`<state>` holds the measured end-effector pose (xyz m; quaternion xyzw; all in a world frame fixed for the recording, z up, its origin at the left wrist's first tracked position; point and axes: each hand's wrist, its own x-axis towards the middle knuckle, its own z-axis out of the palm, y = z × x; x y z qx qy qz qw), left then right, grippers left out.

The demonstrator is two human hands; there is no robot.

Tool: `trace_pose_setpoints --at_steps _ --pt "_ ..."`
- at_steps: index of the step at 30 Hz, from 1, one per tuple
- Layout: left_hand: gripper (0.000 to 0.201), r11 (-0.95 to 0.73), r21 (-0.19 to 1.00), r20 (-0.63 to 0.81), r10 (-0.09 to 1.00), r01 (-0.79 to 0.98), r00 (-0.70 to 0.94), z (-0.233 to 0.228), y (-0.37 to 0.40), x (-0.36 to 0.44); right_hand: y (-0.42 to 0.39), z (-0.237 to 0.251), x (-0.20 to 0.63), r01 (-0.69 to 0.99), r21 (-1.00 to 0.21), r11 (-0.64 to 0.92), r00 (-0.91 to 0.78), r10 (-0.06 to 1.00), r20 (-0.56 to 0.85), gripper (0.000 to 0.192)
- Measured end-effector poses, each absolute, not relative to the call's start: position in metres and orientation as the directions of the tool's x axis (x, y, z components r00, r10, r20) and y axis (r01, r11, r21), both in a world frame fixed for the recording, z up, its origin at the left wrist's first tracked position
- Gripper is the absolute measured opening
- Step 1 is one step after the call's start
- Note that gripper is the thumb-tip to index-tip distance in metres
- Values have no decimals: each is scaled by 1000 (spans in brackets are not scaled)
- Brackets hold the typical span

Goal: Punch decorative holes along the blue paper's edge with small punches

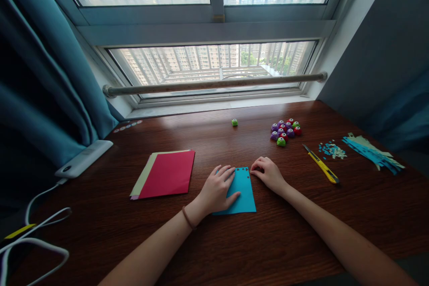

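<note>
A blue sheet of paper [244, 196] lies flat on the brown table, with several small holes punched near its upper right corner. Across its left half rests my left hand [217, 187], palm down with thumb and fingers apart. Just beyond the sheet's right edge is my right hand [267, 173], thumb and fingertips pinched together close to the holes. Whatever may be between those fingertips is too small to make out. The sheet's upper left part is hidden under my left hand.
Red and cream paper [170, 174] is stacked at left. Small craft punches [284, 132] cluster behind my right hand; one green punch [234, 122] stands apart. A yellow utility knife [323, 167], paper bits [331, 149] and cut strips [372, 154] lie right. A white power strip [83, 158] sits far left.
</note>
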<state>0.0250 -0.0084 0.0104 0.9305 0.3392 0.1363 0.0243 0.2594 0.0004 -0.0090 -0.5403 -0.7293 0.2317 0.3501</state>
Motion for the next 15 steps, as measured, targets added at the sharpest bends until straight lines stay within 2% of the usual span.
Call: trace_pose_setpoints --at_steps 8,12,15 --pt "58 -770 146 246 636 621 731 9 -8 24 5 -8 271 532 -808 253 -42 961 273 10" --pt "56 -770 143 245 636 622 731 9 -9 24 19 -1 310 455 -871 186 213 927 309 18" --pt "56 -772 143 245 634 619 734 9 -9 24 31 4 349 437 -886 154 446 819 362 24"
